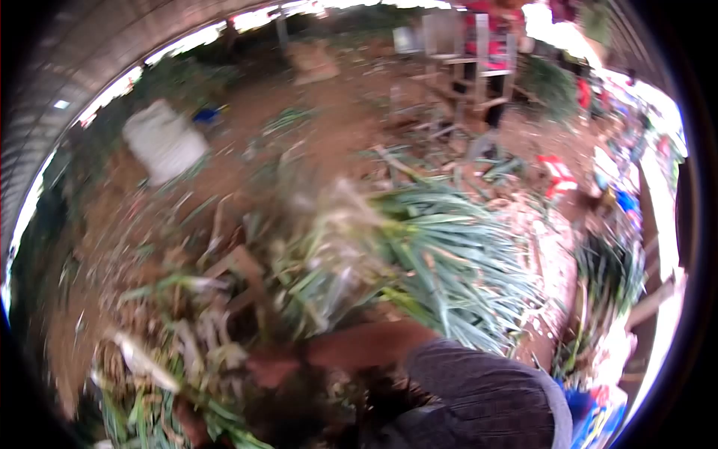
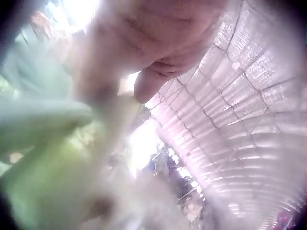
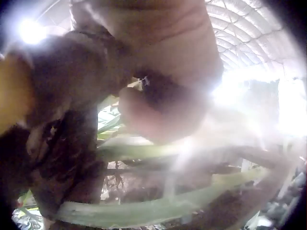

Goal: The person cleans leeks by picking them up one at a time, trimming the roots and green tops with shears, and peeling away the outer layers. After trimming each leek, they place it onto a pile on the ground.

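Note:
My left hand (image 1: 191, 423) grips a leek (image 1: 146, 361), its white stem toward the far left and its green leaves trailing down. In the left wrist view the thumb of the left hand (image 2: 153, 43) bends against a pale green stalk, blurred below it. My right hand (image 1: 269, 367) is among the pale stems beside that leek. In the right wrist view the right hand (image 3: 168, 52) has thumb and fingers curled at a pale, blurred stalk. Long green leaves (image 3: 124, 211) cross below it. Parts of both hands are dark or blurred.
A big heap of leeks (image 1: 456, 254) lies beyond my right arm, with more leeks (image 1: 609, 277) at the right. Loose stems and leaves litter the soil. A white sack (image 1: 164, 142) lies at the far left; a metal frame (image 1: 464, 60) stands at the back.

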Motion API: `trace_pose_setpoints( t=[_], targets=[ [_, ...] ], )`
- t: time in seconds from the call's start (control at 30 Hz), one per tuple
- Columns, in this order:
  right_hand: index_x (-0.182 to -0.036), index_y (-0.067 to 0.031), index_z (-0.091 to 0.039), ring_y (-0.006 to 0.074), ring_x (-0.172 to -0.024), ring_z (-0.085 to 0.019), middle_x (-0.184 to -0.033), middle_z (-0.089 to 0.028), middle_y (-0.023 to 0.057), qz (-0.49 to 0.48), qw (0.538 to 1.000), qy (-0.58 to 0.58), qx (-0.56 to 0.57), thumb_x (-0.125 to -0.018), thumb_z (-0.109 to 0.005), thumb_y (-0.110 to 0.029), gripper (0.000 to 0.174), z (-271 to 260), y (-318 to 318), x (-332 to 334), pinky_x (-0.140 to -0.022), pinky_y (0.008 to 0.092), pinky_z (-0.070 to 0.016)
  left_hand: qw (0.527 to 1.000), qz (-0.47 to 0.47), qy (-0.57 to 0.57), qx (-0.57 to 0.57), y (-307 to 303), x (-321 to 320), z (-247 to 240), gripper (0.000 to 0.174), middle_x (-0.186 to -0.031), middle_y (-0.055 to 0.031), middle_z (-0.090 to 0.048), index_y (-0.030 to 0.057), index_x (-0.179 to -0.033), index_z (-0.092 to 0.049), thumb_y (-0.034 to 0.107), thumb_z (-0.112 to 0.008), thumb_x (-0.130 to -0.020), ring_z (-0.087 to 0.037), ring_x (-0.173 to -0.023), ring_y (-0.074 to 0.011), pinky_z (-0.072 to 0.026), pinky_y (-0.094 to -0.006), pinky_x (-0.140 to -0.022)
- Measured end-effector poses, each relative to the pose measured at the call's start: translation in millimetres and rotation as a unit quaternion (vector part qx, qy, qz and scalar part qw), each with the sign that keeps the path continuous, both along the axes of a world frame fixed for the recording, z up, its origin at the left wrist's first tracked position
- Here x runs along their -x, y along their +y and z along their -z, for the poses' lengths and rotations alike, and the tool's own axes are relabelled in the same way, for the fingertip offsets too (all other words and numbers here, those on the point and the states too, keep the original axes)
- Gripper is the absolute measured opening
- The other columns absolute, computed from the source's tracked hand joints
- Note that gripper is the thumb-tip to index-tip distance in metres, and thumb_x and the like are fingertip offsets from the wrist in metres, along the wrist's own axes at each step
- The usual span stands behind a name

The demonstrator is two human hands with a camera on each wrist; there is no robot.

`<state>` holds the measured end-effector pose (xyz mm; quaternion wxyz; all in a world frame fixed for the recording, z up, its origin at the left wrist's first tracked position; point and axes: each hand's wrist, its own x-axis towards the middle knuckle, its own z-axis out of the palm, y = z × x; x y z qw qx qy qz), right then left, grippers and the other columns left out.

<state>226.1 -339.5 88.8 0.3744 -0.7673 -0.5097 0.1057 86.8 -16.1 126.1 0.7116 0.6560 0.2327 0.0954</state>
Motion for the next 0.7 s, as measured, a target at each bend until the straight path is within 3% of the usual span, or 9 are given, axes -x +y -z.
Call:
trace_pose_setpoints(
  t=[0.1,0.17,0.23,0.3,0.37,0.4,0.5,0.6,0.7],
  targets=[
    [-0.063,-0.0092,-0.053,0.0259,-0.049,-0.053,-0.055,-0.050,0.0082,-0.029,0.998,0.007,0.047,-0.082,-0.062,-0.025,0.027,-24.3,-29.1,-4.8,-0.049,0.0436,-0.0413,0.998,0.008,-0.051,-0.021,-12.4,15.0,30.4,0.040,-0.118,-0.0049,-0.062,0.0112,-0.131,-0.057,0.034,-0.052,-0.099,-0.060,-0.102,-0.0187,-0.0538,-0.0382,-0.086],
    [-0.065,-0.0089,-0.053,0.0243,-0.045,-0.051,-0.054,-0.048,0.0075,-0.021,0.996,-0.014,0.086,-0.089,-0.059,-0.025,0.030,-47.0,-31.9,-12.0,-0.046,0.0442,-0.0407,0.954,0.015,-0.050,-0.295,-24.1,11.1,26.7,0.033,-0.112,-0.0071,-0.062,0.0095,-0.123,-0.061,0.029,-0.059,-0.096,-0.062,-0.096,-0.0203,-0.0561,-0.0394,-0.082],
    [-0.073,-0.0011,-0.062,0.0341,-0.052,-0.059,-0.062,-0.060,0.0172,0.066,0.997,-0.029,-0.004,-0.085,-0.062,-0.028,0.030,-32.0,-25.0,-7.3,-0.052,0.0492,-0.0474,0.992,0.006,-0.054,-0.111,-45.6,-6.7,3.9,0.031,-0.100,-0.0088,-0.064,0.0019,-0.113,-0.062,0.026,-0.060,-0.094,-0.064,-0.087,-0.0203,-0.0595,-0.0397,-0.075],
    [-0.082,-0.0009,-0.063,0.0369,-0.058,-0.061,-0.067,-0.061,0.0184,0.066,0.996,-0.005,0.064,-0.084,-0.064,-0.028,0.027,-48.4,-24.3,-8.6,-0.056,0.0493,-0.0490,0.998,0.001,-0.054,0.021,-60.7,-18.5,-14.8,0.034,-0.096,-0.0105,-0.065,-0.0034,-0.113,-0.060,0.025,-0.060,-0.094,-0.065,-0.085,-0.0208,-0.0615,-0.0417,-0.071],
    [-0.093,-0.0022,-0.060,0.0423,-0.064,-0.063,-0.072,-0.063,0.0204,0.046,0.995,-0.056,0.067,-0.080,-0.069,-0.026,0.028,-46.4,-22.7,-7.1,-0.060,0.0494,-0.0510,0.997,-0.029,-0.064,0.020,-74.7,-18.5,-25.7,0.038,-0.097,-0.0112,-0.066,-0.0040,-0.118,-0.057,0.025,-0.061,-0.094,-0.066,-0.087,-0.0214,-0.0616,-0.0433,-0.070],
    [-0.093,-0.0009,-0.059,0.0428,-0.063,-0.062,-0.071,-0.062,0.0210,0.032,0.996,-0.071,-0.034,-0.077,-0.070,-0.024,0.030,-42.6,-24.6,-0.4,-0.059,0.0493,-0.0509,0.997,-0.035,-0.060,0.023,-70.7,-18.3,-23.0,0.036,-0.098,-0.0118,-0.065,-0.0039,-0.118,-0.057,0.022,-0.060,-0.094,-0.065,-0.086,-0.0227,-0.0615,-0.0441,-0.070],
    [-0.085,-0.0006,-0.059,0.0430,-0.062,-0.062,-0.067,-0.060,0.0213,-0.011,0.996,-0.009,0.094,-0.075,-0.068,-0.022,0.025,-51.9,-27.1,0.2,-0.058,0.0496,-0.0505,0.995,-0.054,-0.077,0.041,-61.8,-19.7,-29.3,0.031,-0.097,-0.0119,-0.065,-0.0031,-0.116,-0.057,0.019,-0.059,-0.094,-0.065,-0.084,-0.0234,-0.0610,-0.0446,-0.069],
    [-0.076,-0.0001,-0.058,0.0432,-0.061,-0.062,-0.063,-0.059,0.0219,-0.075,0.983,-0.063,0.153,-0.074,-0.066,-0.020,0.022,-68.5,-34.8,4.6,-0.057,0.0506,-0.0501,0.994,-0.074,-0.063,0.045,-47.9,-16.0,-33.2,0.029,-0.096,-0.0116,-0.064,-0.0021,-0.116,-0.056,0.014,-0.059,-0.092,-0.064,-0.083,-0.0232,-0.0588,-0.0419,-0.066],
    [-0.075,0.0036,-0.064,0.0367,-0.057,-0.061,-0.058,-0.056,0.0195,-0.032,0.993,-0.054,0.100,-0.070,-0.061,-0.008,0.013,-75.5,-39.9,13.8,-0.057,0.0465,-0.0527,0.991,-0.103,-0.085,0.019,-36.2,-10.5,-30.8,0.031,-0.095,-0.0122,-0.065,-0.0014,-0.115,-0.055,0.013,-0.062,-0.089,-0.064,-0.078,-0.0225,-0.0573,-0.0376,-0.064]
  ],
)
